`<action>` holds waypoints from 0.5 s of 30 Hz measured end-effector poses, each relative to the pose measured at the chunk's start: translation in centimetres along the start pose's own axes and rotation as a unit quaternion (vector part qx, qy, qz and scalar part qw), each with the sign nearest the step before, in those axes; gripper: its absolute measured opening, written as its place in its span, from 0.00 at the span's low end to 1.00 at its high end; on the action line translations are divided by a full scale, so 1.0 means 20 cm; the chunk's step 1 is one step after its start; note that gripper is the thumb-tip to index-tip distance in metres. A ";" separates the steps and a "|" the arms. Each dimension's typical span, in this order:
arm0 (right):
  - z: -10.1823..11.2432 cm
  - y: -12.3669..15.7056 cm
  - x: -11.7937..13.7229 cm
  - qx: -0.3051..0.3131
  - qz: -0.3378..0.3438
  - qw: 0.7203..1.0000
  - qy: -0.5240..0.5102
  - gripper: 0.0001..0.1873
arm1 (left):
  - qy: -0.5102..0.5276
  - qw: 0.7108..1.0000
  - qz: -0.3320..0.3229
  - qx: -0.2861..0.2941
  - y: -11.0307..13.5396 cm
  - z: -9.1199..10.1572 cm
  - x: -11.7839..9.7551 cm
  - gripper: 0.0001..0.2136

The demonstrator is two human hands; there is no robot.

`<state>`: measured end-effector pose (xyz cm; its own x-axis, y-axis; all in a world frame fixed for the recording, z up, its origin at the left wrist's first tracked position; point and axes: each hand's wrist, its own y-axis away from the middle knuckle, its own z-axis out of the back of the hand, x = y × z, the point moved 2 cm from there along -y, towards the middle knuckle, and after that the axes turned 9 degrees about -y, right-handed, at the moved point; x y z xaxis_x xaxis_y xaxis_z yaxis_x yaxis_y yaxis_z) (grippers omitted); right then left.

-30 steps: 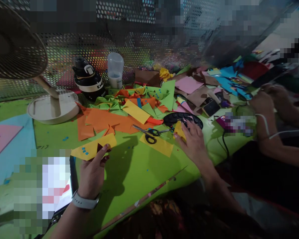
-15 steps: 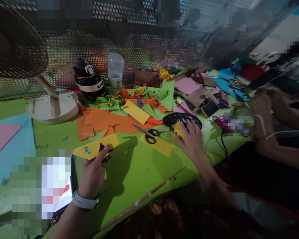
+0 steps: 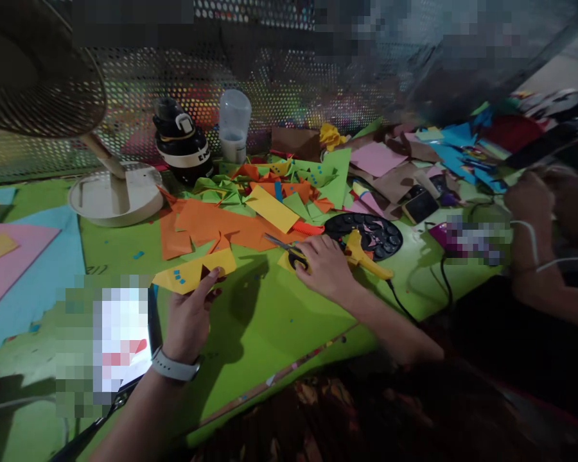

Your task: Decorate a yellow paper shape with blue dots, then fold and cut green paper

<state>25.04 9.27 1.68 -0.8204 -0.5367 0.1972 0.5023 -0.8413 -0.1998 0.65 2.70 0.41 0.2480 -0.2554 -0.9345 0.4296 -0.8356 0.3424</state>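
My left hand [image 3: 190,321], with a pale watch band at the wrist, pinches a yellow sheet piece [image 3: 171,277] between thumb and fingers. Small blue squares and a dark triangle show on that piece. My right hand [image 3: 325,266] is closed around the black handles of the scissors [image 3: 296,253], whose blades point left. Under that hand lies another yellow strip [image 3: 285,262], mostly covered. Just right of my right hand rests a yellow glue gun [image 3: 368,256] with a black cord, against a black palette tray [image 3: 385,234] holding pink scraps.
Orange sheets [image 3: 207,221] and green scraps [image 3: 221,192] pile up behind. A fan [image 3: 137,196], a black bottle [image 3: 185,154] and a clear cup [image 3: 234,122] stand at the back left. A lit screen [image 3: 125,340] lies left. Another person's hands [image 3: 530,196] are at right.
My right hand has moved left from the glue gun beside the palette onto the scissors' handles. My left hand still holds the yellow piece. The whole view has shifted slightly.
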 end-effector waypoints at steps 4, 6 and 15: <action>-0.04 0.03 0.17 0.053 0.141 0.987 -0.058 0.21 | -0.002 1.000 0.000 0.005 0.00 0.00 0.00 0.18; -0.08 0.04 0.23 0.072 0.159 0.983 -0.062 0.31 | -0.008 1.000 -0.001 0.008 0.00 0.00 0.00 0.17; -0.17 0.02 0.25 0.115 0.155 0.978 -0.082 0.44 | 0.011 1.000 0.009 0.022 0.01 -0.01 0.01 0.14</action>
<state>20.23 6.45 -0.78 -0.5743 -0.7552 0.3161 0.7832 -0.6192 -0.0565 0.91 2.61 0.38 0.2747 -0.2602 -0.9256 0.3858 -0.8520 0.3540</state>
